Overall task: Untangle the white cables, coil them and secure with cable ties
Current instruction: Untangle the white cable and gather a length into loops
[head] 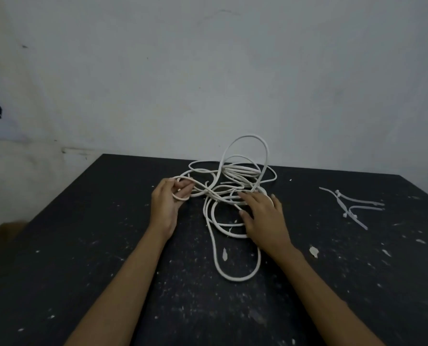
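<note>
Smooth white plastic-looking cables (232, 186) lie on a matt, paint-flecked black table (83, 245).

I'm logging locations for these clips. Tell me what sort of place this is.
Probably a plain workroom or makeshift work spot, not a tidy office. A black table flecked with white paint or plaster stands against a bare, scuffed wall; on it lie tangled white cables and loose cable ties.

Single head-worn wide-angle view, looking forward and down, close over the bench (83, 245), facing the wall (208, 71) behind.
</note>
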